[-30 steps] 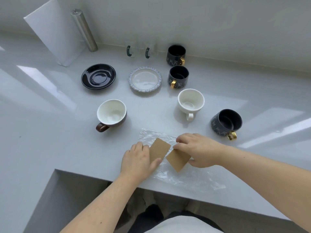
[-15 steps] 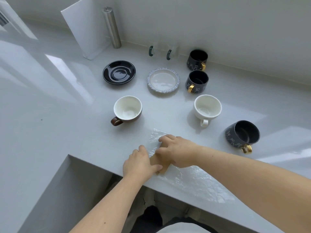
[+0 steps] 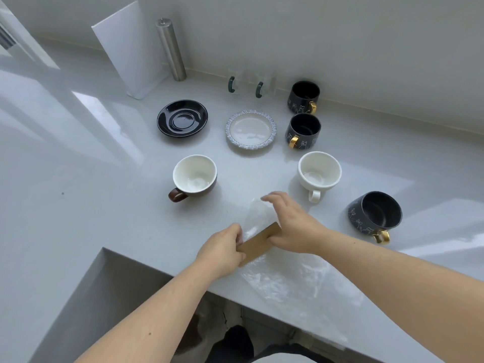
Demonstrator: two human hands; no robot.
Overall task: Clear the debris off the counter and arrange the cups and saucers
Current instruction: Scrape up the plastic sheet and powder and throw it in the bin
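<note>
Well, counter (image 3: 78, 205), grey & glossy, wall at 12: nothing cleared yet, I'd say. Film (image 3: 296, 284) sprawls at 5 by the front edge. Saucers (image 3: 182, 118) at 11-12 sit bare, cups (image 3: 195, 174) scattered 9 round to 4, none paired. Card (image 3: 259, 244) at 6: L hand (image 3: 222, 248) grips it, R hand (image 3: 294, 224) fingers stretched out over film.

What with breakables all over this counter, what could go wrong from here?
1. The crinkled clear plastic sheet overhangs the grey counter's front edge; tugged carelessly, it may slide to the floor.
2. The right hand is close to the nearest black mug with a gold handle and the all-white cup; a sweeping forearm could knock either.
3. The left hand grips the brown cardboard strip at one end only, so it might slip.
</note>
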